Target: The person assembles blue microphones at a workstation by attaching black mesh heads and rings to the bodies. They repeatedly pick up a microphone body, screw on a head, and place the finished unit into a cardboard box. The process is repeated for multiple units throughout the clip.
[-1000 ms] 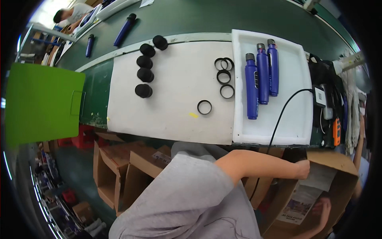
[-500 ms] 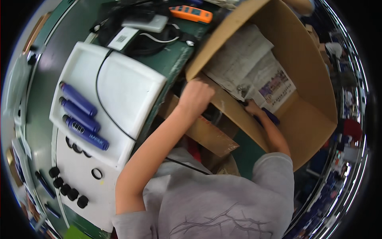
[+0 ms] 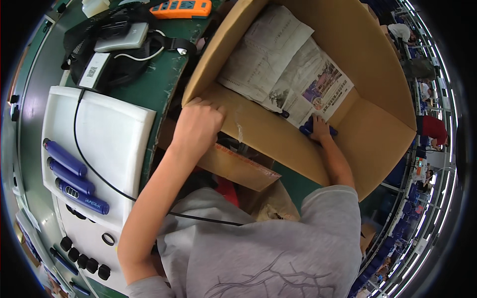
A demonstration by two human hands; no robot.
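Note:
A large open cardboard box (image 3: 278, 141) stands in front of me, with sheets of newspaper (image 3: 266, 52) on its bottom. My left hand (image 3: 201, 121) is closed over the box's near left edge. Deep inside the box, my right hand (image 3: 321, 130) has its fingers around a dark blue cylindrical tube (image 3: 307, 127), low by the near wall and against the newspaper. More dark blue shows on the other side of that hand; whether it is the same tube I cannot tell. A dark tube end (image 3: 284, 114) pokes out nearby, mostly hidden by the wall.
Left of the box, a white foam tray (image 3: 107, 116) holds three blue tubes (image 3: 72, 181), and a black cable (image 3: 82, 141) crosses it. Black caps (image 3: 85, 262) and a black ring (image 3: 108, 239) lie nearer. Beyond are a black mesh bag (image 3: 82, 44) and an orange power strip (image 3: 181, 8).
My view has shifted right, so the tray and box appear further left. My right hand has moved the blue tube further into the box, down by the newspaper. The left hand keeps its hold.

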